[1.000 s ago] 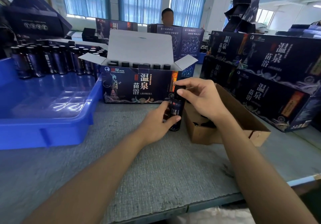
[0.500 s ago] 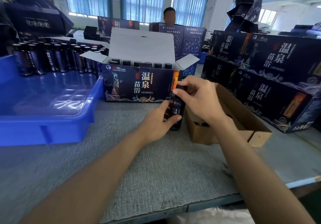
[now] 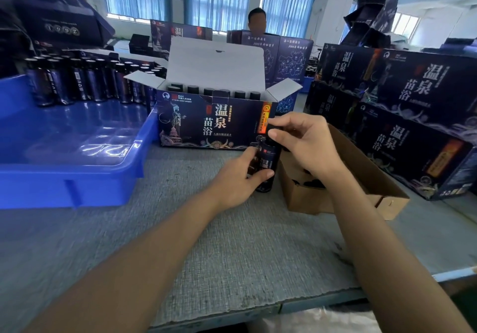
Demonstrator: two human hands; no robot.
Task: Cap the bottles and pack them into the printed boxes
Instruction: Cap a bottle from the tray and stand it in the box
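A bottle (image 3: 268,163) stood upright on the table (image 3: 232,255) at the centre of the frame. It was just in front of the open printed box (image 3: 206,126) and close beside the brown carton (image 3: 361,177) to its right. The left hand (image 3: 238,180) gripped the bottle's body, with the thumb across the front and the fingers curled round the far side. The right hand (image 3: 307,146) reached over from the right, its thumb and fingertips pinching the dark cap (image 3: 271,128) at the bottle's top. The fingers hid most of the cap, so whether it sat fully home could not be told. Capped bottles (image 3: 209,91) stood in a row inside the printed box. At left, a blue tray (image 3: 64,177) held more bottles (image 3: 77,82) along its far side. Closed boxes (image 3: 413,115) were stacked at right.
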